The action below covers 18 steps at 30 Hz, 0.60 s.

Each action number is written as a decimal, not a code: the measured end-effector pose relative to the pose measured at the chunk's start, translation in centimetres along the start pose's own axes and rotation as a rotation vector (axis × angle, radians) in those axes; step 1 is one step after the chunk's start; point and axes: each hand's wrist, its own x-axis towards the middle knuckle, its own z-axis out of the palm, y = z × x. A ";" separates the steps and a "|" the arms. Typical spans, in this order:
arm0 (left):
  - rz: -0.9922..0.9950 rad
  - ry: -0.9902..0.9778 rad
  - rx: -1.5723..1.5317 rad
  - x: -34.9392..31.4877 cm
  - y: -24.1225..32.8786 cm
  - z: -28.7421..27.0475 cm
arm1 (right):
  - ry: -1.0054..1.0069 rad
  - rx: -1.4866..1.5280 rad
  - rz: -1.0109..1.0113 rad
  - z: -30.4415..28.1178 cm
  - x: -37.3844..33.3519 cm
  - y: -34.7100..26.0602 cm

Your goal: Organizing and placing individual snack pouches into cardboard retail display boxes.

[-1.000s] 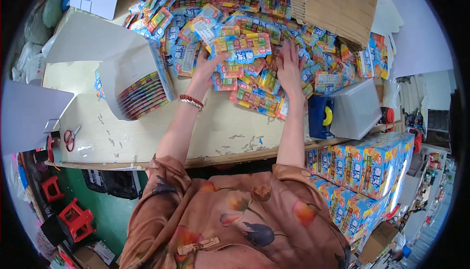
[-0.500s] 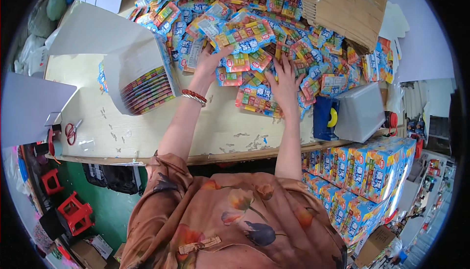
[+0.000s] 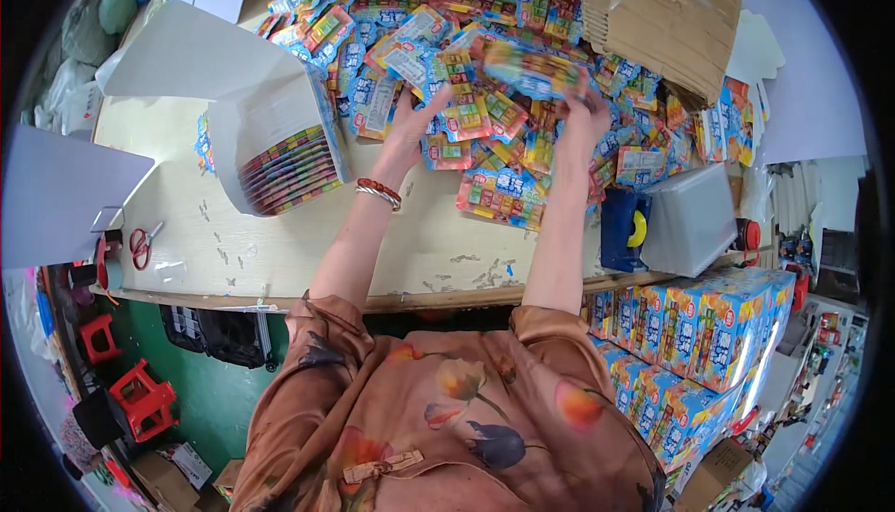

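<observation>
A heap of flat blue, red and yellow packets covers the far side of the table. My right hand is closed on the edge of one packet, lifted above the heap and blurred by motion. At the heap's near left side is my left hand, its thumb over the lower edge of another packet and its other fingers partly hidden beneath. To its left, an opened display box lies tilted, with a row of packets standing inside.
Red-handled scissors lie at the table's left. On the right are a blue tape dispenser, a stack of clear plastic sheets or trays and a torn cardboard box. Filled boxes are stacked below the table edge; red stools stand on the floor.
My right hand has moved up and right and taken the top packet off the heap. My left hand has stayed nearly in place beside the packets.
</observation>
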 end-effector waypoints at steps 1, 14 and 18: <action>0.049 -0.003 0.092 0.1 -0.3 0.1 | 0.083 -0.001 -0.039 -0.9 -0.3 0.4; 0.044 0.030 -0.009 -0.5 -0.2 1.1 | -0.358 -1.054 -0.551 2.2 -8.8 3.5; 0.042 -0.039 0.050 -0.1 -0.3 -0.5 | -0.296 -0.830 -0.512 2.7 -12.6 4.4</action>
